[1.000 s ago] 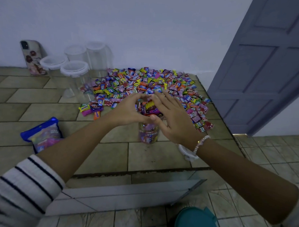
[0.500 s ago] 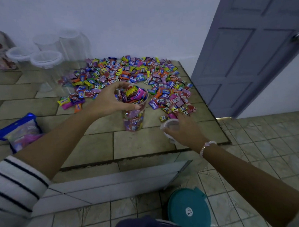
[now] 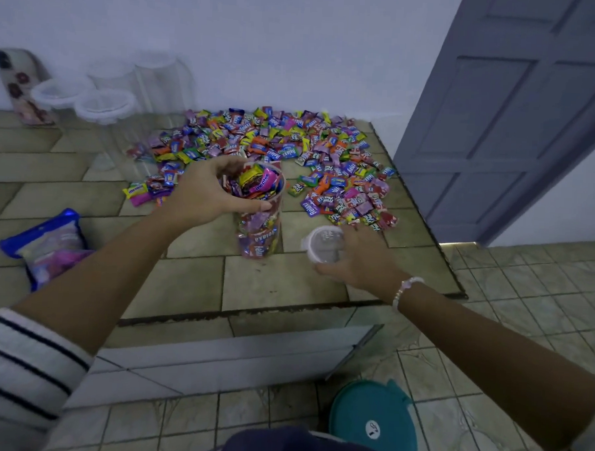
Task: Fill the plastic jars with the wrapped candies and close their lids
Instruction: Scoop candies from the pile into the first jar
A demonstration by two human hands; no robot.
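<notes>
The right hand (image 3: 359,258) curls fingers and thumb round a round translucent plastic lid (image 3: 323,243), held low near the tiled counter (image 3: 280,286). Just to its left stands the tall clear plastic jar (image 3: 260,234), upright and brimful of glossy wrapped candies (image 3: 257,184). The left hand (image 3: 205,194) grips its rim. The lid must likely rise leftward onto that open mouth. Beyond sprawls the loose, crinkly candy heap (image 3: 275,146).
</notes>
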